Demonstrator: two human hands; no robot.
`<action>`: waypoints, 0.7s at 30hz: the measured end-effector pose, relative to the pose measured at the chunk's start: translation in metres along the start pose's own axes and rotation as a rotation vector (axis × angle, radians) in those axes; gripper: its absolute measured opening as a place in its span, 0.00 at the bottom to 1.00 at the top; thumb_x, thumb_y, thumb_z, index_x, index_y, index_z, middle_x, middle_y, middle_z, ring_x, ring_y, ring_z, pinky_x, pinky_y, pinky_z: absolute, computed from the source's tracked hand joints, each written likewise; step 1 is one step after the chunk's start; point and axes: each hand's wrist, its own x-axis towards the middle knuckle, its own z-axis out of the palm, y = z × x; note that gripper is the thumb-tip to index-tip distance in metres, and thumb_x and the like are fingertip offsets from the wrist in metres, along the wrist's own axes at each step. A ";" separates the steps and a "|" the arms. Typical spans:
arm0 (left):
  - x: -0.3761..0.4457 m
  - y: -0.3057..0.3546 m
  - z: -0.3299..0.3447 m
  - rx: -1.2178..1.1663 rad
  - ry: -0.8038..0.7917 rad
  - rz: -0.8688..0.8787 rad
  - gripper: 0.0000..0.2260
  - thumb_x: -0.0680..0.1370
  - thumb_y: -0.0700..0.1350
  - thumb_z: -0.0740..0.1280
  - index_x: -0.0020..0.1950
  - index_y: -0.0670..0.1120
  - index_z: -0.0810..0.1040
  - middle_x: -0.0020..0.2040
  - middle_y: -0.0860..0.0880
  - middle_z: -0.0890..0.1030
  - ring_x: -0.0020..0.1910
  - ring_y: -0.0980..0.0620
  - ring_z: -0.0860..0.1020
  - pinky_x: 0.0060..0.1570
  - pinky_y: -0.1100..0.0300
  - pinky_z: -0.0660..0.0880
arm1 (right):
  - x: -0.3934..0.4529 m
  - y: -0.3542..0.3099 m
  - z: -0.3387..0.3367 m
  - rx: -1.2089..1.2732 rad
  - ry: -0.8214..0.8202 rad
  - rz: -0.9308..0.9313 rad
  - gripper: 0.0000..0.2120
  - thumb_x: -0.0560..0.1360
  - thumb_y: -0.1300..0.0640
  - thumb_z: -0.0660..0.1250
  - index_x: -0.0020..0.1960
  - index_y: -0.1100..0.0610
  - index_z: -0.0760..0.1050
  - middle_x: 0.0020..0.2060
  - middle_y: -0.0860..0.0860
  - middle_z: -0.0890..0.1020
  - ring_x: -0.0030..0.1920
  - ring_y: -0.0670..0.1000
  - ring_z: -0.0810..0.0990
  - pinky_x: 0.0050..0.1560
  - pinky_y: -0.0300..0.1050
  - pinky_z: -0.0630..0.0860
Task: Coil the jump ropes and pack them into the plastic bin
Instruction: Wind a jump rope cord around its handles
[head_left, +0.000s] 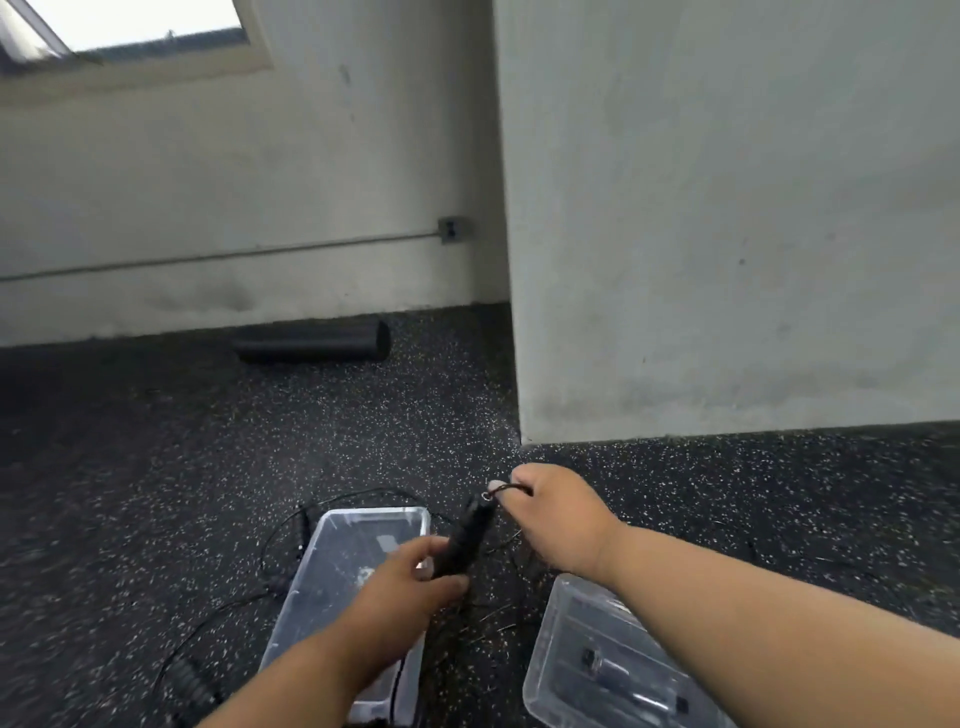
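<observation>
My left hand (405, 587) grips the black handle (465, 538) of a jump rope, tilted up to the right over the clear plastic bin (332, 525). My right hand (550, 506) pinches the thin cord (511, 487) right where it leaves the handle's top. The bin stands open on the dark speckled floor. More black cord (275, 540) loops on the floor left of the bin, and another black handle (189, 686) lies at the lower left.
A clear plastic lid or second tray (571, 660) lies on the floor at the lower right, under my right forearm. A black foam roller (317, 340) rests against the far wall. A white wall corner (519, 364) juts out just beyond my right hand.
</observation>
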 end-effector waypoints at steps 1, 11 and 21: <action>-0.008 0.011 -0.003 0.071 0.046 0.060 0.08 0.78 0.42 0.76 0.54 0.54 0.84 0.59 0.55 0.82 0.58 0.57 0.80 0.54 0.65 0.72 | -0.009 -0.018 -0.009 0.009 0.021 -0.034 0.17 0.81 0.49 0.64 0.38 0.56 0.68 0.29 0.51 0.73 0.29 0.52 0.69 0.30 0.48 0.65; -0.103 0.106 -0.004 -0.076 0.096 0.293 0.10 0.83 0.53 0.69 0.49 0.48 0.80 0.42 0.48 0.83 0.40 0.53 0.76 0.46 0.52 0.71 | -0.107 -0.098 -0.082 -0.044 0.166 -0.320 0.18 0.77 0.47 0.72 0.38 0.54 0.68 0.26 0.45 0.72 0.28 0.44 0.67 0.32 0.41 0.68; -0.136 0.091 -0.011 -0.645 0.170 0.107 0.08 0.82 0.45 0.69 0.56 0.41 0.76 0.39 0.44 0.78 0.40 0.46 0.77 0.48 0.48 0.76 | -0.124 -0.065 -0.117 0.074 0.299 -0.209 0.20 0.78 0.47 0.74 0.38 0.55 0.67 0.28 0.47 0.70 0.27 0.44 0.65 0.31 0.41 0.66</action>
